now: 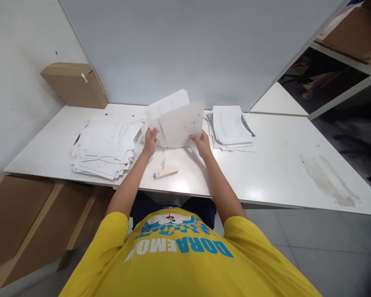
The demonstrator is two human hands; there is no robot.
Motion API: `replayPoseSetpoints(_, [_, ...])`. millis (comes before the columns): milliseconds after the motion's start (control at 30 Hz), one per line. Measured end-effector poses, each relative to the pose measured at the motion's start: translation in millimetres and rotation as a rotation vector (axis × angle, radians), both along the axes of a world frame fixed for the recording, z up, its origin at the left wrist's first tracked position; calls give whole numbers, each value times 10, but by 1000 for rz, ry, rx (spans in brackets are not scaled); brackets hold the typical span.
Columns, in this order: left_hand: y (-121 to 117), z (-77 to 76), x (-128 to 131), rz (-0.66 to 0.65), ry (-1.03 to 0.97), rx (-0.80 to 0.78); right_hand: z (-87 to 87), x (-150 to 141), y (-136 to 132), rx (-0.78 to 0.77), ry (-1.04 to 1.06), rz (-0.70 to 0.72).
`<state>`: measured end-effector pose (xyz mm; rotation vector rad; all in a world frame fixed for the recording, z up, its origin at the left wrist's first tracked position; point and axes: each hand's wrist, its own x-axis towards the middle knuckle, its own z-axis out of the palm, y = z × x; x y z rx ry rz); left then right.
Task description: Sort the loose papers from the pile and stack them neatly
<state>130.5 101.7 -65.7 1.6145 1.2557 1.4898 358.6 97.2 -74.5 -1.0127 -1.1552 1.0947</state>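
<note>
Between my two hands several sheets of paper (pixel 181 123) are held up in a loose fan over the table. My left hand (pixel 150 142) pinches the left lower corner, thumb on top. On the right lower edge my right hand (pixel 201 143) grips the front sheet, its thumb across the face and the other fingers hidden behind. A cream-coloured stapler (pixel 166 172) lies on the table below the sheets. To the left is a tall, untidy stack of papers (pixel 105 144); a smaller paper stack (pixel 230 128) sits to the right.
The white table (pixel 275 165) has a brownish stain (pixel 330 181) at its right end. A grey panel (pixel 198 49) rises along the back. One cardboard box (pixel 74 84) stands at the back left, and larger cardboard (pixel 27 222) is below left. Another person's feet (pixel 312 86) show at upper right.
</note>
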Motion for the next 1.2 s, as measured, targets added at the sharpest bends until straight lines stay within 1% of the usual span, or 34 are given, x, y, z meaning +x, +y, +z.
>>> replayPoseSetpoints(67, [-26, 23, 58, 69, 31, 19, 15, -25, -19, -9, -13, 3])
replayPoseSetpoints(133, [-42, 134, 116, 92, 52, 73, 70, -44, -43, -6, -15, -7])
replayPoseSetpoints(233, [-52, 408, 160, 48, 59, 153, 194, -43, -92, 28, -7, -48])
replayPoseSetpoints(300, [-44, 588, 146, -4, 71, 193, 271, -30, -127, 57, -8, -64])
replayPoseSetpoints(367, [-22, 716, 110, -54, 102, 219, 324, -19, -156, 77, -12, -54])
replayPoseSetpoints(400, [-6, 756, 92, -73, 121, 224, 340, -16, -167, 80, -18, -42])
replayPoseSetpoints(500, [43, 799, 61, -103, 154, 222, 358, -27, -192, 95, -44, -17])
replayPoseSetpoints(600, [64, 796, 82, -118, 156, 237, 344, -72, -209, 185, -59, -1])
replayPoseSetpoints(667, [53, 803, 112, -104, 158, 259, 320, -113, -218, 223, -72, 19])
replayPoseSetpoints(767, [25, 831, 153, -66, 154, 301, 275, -165, -218, 223, -93, 28])
replayPoseSetpoints(933, [53, 874, 165, -29, 17, 396, 224, -144, -148, 261, 0, 42])
replayPoseSetpoints(1000, [84, 892, 151, -9, -25, 422, 208, -96, -103, 212, 33, 115])
replayPoseSetpoints(1100, [121, 920, 120, 13, -45, 456, 165, -27, -42, 50, 32, 318])
replayPoseSetpoints(1133, [127, 924, 109, 14, -42, 464, 143, -14, -27, 7, 33, 357])
replayPoseSetpoints(1200, [128, 905, 88, 15, -32, 465, 94, -12, -5, -33, 50, 355])
